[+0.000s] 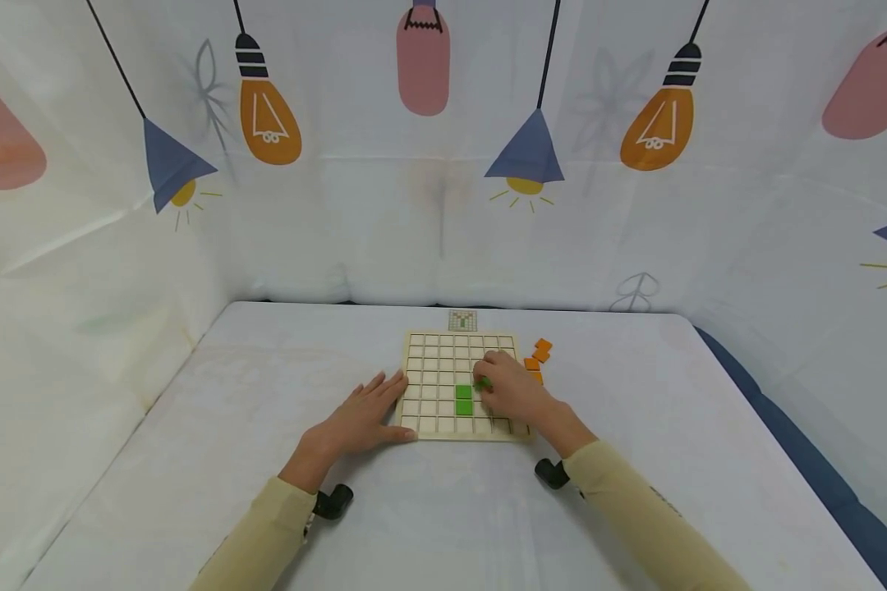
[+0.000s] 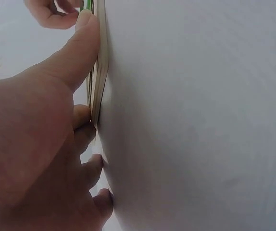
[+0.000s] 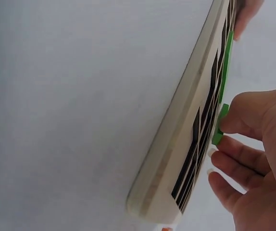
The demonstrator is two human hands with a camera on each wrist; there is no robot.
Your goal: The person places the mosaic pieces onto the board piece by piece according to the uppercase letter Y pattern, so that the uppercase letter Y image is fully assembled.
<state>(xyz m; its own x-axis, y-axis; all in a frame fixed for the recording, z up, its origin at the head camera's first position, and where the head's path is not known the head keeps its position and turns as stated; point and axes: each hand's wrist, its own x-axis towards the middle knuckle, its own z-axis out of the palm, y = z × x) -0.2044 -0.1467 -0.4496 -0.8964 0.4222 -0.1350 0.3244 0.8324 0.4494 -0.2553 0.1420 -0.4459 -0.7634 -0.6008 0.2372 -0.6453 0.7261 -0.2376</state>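
Steady the board (image 1: 429, 369) on the desk (image 1: 443, 509) with the spread left hand (image 1: 362, 419) at its left edge, and let the right hand (image 1: 516, 391), pinching a green tile (image 1: 484, 382) just right of two set tiles (image 1: 463, 408), align it before pressing flat, though its exact position is hard to make out.

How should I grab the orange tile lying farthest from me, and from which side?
Probably by its left and right edges, coming down from above and the right: the farthest orange tile looks flat, another orange tile crowds its near edge, and the board lies to its left.
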